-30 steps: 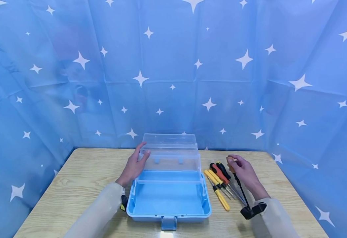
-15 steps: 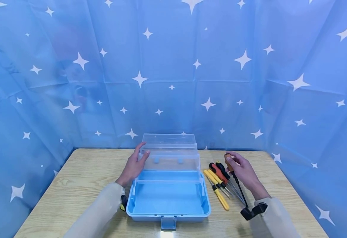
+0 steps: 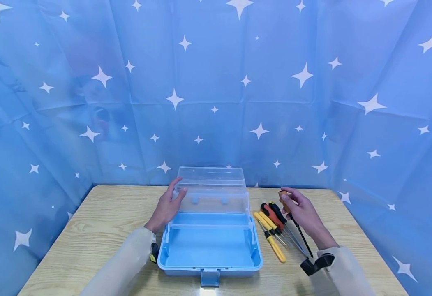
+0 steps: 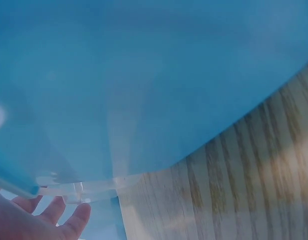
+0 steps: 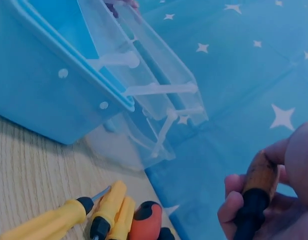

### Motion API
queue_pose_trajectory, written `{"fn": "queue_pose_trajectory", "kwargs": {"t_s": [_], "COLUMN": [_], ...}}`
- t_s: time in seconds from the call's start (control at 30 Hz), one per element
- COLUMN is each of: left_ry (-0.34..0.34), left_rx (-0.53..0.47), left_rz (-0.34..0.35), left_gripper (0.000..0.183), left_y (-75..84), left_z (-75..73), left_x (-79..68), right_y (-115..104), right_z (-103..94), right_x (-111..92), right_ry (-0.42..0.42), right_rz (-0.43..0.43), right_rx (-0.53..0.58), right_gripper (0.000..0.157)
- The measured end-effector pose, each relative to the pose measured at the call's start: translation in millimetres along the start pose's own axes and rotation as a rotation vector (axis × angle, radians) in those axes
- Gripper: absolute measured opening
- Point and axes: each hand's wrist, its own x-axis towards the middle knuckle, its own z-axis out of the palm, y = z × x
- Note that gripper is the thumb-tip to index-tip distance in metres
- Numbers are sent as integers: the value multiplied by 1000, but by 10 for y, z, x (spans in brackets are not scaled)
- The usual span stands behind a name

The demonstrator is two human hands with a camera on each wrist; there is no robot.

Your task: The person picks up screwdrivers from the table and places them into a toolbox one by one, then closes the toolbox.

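In the head view, a light-blue toolbox (image 3: 210, 246) stands open at the front middle, its clear trays (image 3: 212, 201) raised at the back. My left hand (image 3: 165, 207) grips the left side of these trays, thumb in front; its fingertips (image 4: 76, 220) show at the clear plastic in the left wrist view. Over the right side of the table, my right hand (image 3: 304, 213) holds a screwdriver (image 3: 285, 201) by its orange-brown handle. Its long black shaft slants down toward the wrist. The black collar (image 5: 251, 207) below the handle shows between the fingers in the right wrist view.
Right of the toolbox lie several screwdrivers: yellow-handled ones (image 3: 275, 246), a red-and-black one (image 3: 273, 216) and a black one (image 3: 278, 211). A black-and-yellow object (image 3: 154, 253) sits at the toolbox's left side. A blue starry curtain (image 3: 216, 82) surrounds the wooden table (image 3: 101, 222).
My right hand has shifted slightly left and up with the screwdriver, whose shaft has swung a little outward at its tip. My left hand and the toolbox stay put.
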Motion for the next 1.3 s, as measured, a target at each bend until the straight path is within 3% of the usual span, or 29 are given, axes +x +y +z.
{"fn": "queue_pose_trajectory", "kwargs": {"t_s": [1.3], "left_ry": [10], "left_rx": [-6], "left_rz": [-16], "left_gripper": [67], "left_y": [-25], "left_z": [11], "left_x": [15], "right_y": [-550], "right_z": [200], "right_x": [-118], "right_ry": [-67], "right_rz": [-163], "right_rx": [-54], "right_gripper": [44]}}
